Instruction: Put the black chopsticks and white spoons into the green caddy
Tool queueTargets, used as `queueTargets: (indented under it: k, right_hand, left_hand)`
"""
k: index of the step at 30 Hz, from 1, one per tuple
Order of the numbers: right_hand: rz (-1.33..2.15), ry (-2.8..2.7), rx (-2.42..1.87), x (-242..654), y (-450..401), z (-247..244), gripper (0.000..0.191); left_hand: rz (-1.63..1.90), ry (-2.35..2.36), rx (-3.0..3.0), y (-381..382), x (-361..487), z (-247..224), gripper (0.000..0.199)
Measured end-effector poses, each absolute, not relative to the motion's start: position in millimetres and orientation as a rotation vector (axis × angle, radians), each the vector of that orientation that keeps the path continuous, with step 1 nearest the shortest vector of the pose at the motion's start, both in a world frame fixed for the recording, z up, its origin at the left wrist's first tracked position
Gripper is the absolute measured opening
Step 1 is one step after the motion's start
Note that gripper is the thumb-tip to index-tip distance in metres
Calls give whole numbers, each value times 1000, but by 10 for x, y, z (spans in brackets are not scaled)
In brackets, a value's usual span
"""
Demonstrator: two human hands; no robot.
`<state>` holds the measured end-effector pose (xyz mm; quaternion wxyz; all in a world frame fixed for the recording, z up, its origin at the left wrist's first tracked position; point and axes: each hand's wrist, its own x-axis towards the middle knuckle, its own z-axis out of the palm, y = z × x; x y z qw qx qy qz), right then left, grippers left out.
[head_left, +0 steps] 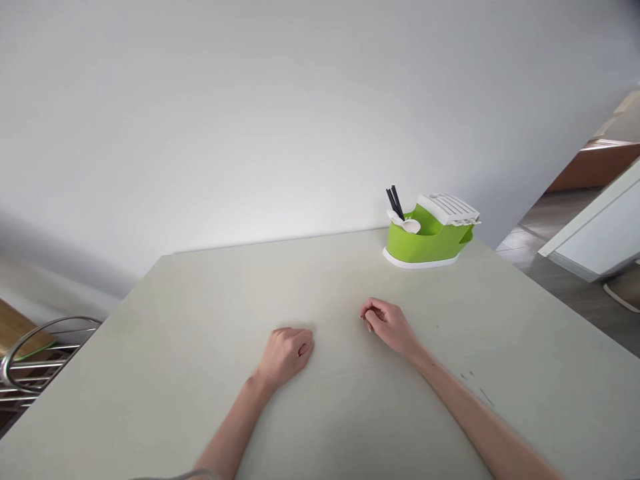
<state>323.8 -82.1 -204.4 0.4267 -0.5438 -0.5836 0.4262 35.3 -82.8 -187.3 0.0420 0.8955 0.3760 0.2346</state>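
My left hand [286, 353] rests on the table as a closed fist, and nothing shows in it. To its right, a little farther from me, my right hand [390, 325] lies on the tabletop with its fingers loosely curled in and no object visible in them. Beyond the right hand, by the wall, stands a green utensil holder [420, 245] with a white base and a white slotted top [450, 208]. Black chopsticks [395, 202] and a white spoon [411, 227] stick out of its left end. Neither hand touches the holder.
The pale table [200, 313] meets a plain white wall [280, 133] at its back edge. A metal rack [40, 373] stands on the floor side at the left. Dark marks [485, 397] lie near my right forearm. A white panel [600, 227] is at the right.
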Motion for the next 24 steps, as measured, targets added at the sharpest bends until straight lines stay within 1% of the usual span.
queueTargets:
  k: [8,17,24]
  right_hand:
    - [1054,-1452,-1355,3228,-836,-2021,17]
    - [996,-1367,-1352,3222,-841,-2038,11]
    - [981,-1291,-1382,3239,-843,-2063,12]
  left_hand:
    - [717,1154,2747,-832,352,-1873,33]
    - [720,1151,2759,-843,347,-1881,33]
    - [706,1159,2749,-872,349,-1882,32]
